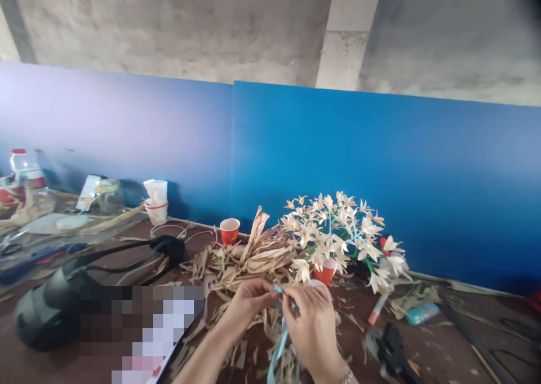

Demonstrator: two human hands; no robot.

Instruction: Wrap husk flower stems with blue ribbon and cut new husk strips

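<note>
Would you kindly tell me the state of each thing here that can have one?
left hand: fingers pinched on the light blue ribbon
right hand: fingers pinched on the same ribbon
light blue ribbon: held, tail hanging loose
red paper cup: upright, open-topped
husk flowers: standing upright in an orange cup
plastic bottle: upright, red cap on

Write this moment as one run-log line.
left hand: pinches light-blue ribbon | right hand: pinches same ribbon | below: dried husk strips | behind: husk-flower bouquet, red paper cup

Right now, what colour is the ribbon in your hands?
The ribbon is light blue; head view.
</note>
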